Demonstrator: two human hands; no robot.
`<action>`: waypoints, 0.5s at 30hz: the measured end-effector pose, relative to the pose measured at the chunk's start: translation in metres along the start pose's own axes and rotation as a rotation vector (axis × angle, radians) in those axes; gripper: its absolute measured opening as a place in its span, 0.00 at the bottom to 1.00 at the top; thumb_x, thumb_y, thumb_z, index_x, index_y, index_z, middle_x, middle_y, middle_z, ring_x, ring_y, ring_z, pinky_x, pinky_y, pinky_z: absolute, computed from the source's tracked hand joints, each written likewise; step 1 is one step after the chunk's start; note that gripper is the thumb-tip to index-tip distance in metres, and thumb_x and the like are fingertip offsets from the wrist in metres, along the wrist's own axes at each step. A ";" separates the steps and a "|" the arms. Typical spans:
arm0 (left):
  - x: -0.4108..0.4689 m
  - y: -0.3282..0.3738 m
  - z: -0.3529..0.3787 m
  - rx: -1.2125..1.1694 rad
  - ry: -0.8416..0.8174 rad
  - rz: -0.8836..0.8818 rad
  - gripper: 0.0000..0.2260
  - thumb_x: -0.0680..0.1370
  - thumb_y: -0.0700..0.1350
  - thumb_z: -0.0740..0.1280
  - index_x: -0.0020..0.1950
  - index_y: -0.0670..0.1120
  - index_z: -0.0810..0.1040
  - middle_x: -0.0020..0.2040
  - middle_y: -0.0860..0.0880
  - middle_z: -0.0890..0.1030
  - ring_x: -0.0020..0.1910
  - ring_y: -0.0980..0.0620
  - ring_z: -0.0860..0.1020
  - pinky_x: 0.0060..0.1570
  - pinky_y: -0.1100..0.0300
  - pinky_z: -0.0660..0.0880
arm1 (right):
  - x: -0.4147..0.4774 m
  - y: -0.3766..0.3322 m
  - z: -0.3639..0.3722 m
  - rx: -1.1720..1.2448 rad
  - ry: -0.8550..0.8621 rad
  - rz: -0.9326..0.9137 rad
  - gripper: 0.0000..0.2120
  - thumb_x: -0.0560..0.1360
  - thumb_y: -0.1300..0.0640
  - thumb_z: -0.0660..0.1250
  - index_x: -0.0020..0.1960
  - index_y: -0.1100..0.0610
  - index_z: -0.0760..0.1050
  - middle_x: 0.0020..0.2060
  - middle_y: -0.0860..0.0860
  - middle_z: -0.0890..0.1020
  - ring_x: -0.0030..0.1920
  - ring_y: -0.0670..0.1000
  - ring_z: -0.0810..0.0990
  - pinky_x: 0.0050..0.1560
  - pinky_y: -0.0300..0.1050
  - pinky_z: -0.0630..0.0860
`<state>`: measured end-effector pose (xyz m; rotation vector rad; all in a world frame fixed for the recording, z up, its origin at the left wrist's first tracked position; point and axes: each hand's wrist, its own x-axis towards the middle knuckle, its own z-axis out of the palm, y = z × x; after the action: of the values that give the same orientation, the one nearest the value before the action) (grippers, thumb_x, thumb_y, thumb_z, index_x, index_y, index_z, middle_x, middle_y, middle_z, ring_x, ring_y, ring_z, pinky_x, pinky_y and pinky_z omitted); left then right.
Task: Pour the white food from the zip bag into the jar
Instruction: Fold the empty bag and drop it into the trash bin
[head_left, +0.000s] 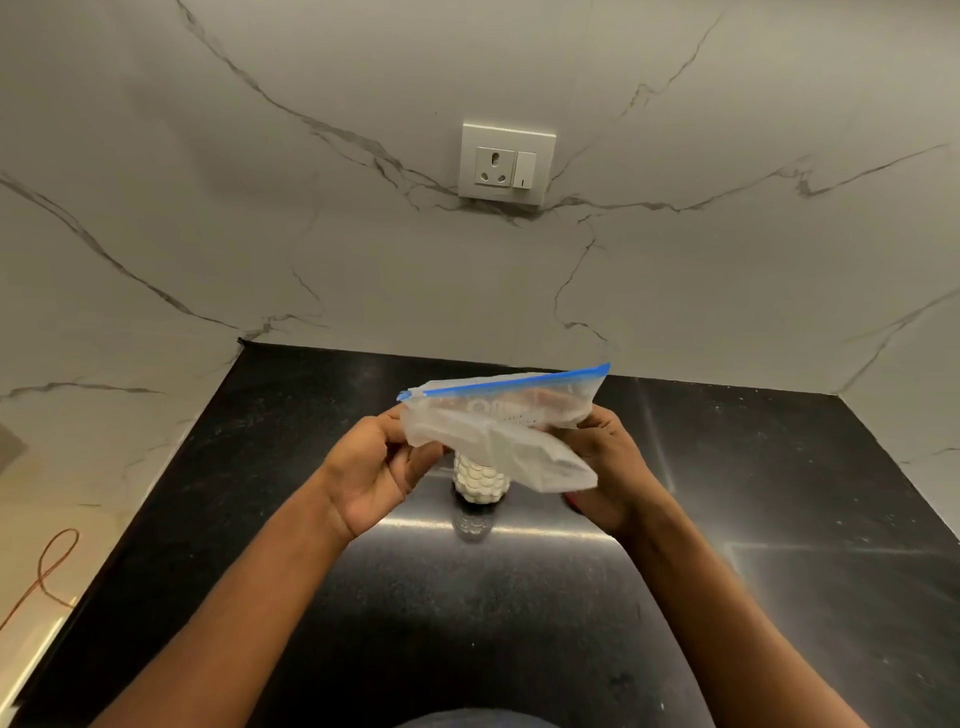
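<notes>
A clear zip bag (498, 431) with a blue zip strip along its top edge hangs in the air above the counter, limp and looking almost empty. My left hand (374, 467) pinches its left end and my right hand (608, 467) grips its right end. Directly below the bag stands a small bumpy glass jar (480, 483) filled with white food; the bag hides its mouth. A bit of something red shows at the heel of my right hand, and I cannot tell what it is.
The jar stands on a glossy black counter (363, 597) set in a marble-walled corner. A white socket and switch (506, 163) sits on the back wall. An orange cord (47, 571) lies on the lower surface at the left.
</notes>
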<state>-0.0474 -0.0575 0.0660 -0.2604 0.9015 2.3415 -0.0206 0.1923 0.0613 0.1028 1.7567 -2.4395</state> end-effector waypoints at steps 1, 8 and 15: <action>0.000 -0.002 -0.002 -0.061 -0.030 0.012 0.18 0.75 0.35 0.62 0.64 0.38 0.80 0.59 0.32 0.86 0.47 0.39 0.89 0.39 0.54 0.87 | -0.001 0.001 0.002 0.020 0.000 -0.002 0.17 0.80 0.72 0.61 0.59 0.60 0.85 0.55 0.63 0.86 0.43 0.56 0.86 0.35 0.45 0.83; -0.006 -0.004 -0.027 0.692 -0.235 0.210 0.33 0.70 0.48 0.76 0.76 0.55 0.75 0.69 0.48 0.83 0.65 0.52 0.83 0.57 0.59 0.82 | -0.011 0.007 0.007 0.259 -0.009 0.082 0.10 0.73 0.57 0.70 0.48 0.53 0.90 0.46 0.56 0.89 0.38 0.49 0.88 0.31 0.37 0.81; 0.002 -0.017 0.009 0.602 0.056 0.512 0.23 0.66 0.59 0.80 0.58 0.52 0.85 0.55 0.48 0.89 0.57 0.44 0.87 0.47 0.52 0.86 | -0.012 0.024 0.008 0.387 -0.031 0.163 0.25 0.74 0.51 0.72 0.69 0.58 0.79 0.58 0.59 0.85 0.44 0.52 0.84 0.36 0.42 0.81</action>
<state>-0.0382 -0.0405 0.0631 0.1775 1.8126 2.3607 -0.0051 0.1783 0.0427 0.2351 1.1915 -2.6050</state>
